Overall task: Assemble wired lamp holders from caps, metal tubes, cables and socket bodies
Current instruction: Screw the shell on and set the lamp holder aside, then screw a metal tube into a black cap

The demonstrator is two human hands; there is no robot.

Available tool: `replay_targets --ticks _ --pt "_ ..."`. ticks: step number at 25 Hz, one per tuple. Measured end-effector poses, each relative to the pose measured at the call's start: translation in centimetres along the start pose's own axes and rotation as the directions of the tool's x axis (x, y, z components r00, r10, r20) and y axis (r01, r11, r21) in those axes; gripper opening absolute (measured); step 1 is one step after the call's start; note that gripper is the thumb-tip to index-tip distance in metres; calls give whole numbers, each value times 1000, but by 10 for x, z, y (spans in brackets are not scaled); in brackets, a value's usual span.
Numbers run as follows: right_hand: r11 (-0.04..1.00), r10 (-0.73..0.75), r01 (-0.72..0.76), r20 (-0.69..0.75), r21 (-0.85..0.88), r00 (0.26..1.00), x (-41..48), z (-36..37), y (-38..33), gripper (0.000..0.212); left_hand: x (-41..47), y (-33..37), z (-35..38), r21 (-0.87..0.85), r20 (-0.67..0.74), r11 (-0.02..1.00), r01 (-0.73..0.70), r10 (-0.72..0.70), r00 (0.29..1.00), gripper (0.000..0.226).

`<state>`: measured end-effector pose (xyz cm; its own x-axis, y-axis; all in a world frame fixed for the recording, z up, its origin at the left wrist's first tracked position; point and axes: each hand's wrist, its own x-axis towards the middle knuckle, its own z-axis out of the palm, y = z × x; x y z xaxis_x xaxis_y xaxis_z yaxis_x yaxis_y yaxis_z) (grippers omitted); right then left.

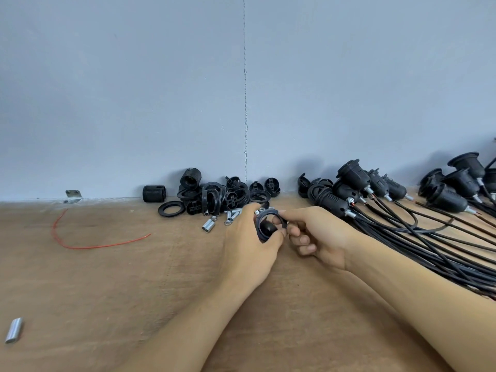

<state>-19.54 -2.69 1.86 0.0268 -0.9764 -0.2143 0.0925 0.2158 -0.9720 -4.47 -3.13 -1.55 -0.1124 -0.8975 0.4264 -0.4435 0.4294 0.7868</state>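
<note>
Plastic, metal and board
Black rings [171, 208] of slightly glossy plastic; bright, smooth metal tubes [208, 226]; smooth-sheathed black cables [429, 244]; matt, rough tabletop [128, 280].

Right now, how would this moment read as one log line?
left hand holds black cap | right hand pinches black ring against cap

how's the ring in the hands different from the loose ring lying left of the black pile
The loose ring lies flat on the table, untouched; the held ring stands tilted, gripped between the left hand and right hand. Through the loose ring's opening bare table shows; the held ring's opening shows a black rounded part. Both are black rings.
</note>
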Motion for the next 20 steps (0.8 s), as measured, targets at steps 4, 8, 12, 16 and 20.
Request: replay_targets --ticks 4,8,12,16,20 --pt "999 -36 35 -18 -22 999 -5 0 1 29 0 0 -2 -91 16 996 8 -7 1000 36" --pt "994 -65 64 -19 -87 998 -5 2 3 20 0 -1 -5 -154 17 986 60 -58 998 44" --pt "997 -67 65 -40 -41 997 -2 -5 -1 22 1 -2 -6 -108 77 988 108 -100 992 48" --pt "986 -125 144 -188 88 974 5 -22 -4 21 1 -4 -2 -12 96 992 130 -128 987 43" --pt "947 -280 238 -190 -218 941 6 -19 5 13 4 -3 -3 -92 -48 979 184 -189 981 20"
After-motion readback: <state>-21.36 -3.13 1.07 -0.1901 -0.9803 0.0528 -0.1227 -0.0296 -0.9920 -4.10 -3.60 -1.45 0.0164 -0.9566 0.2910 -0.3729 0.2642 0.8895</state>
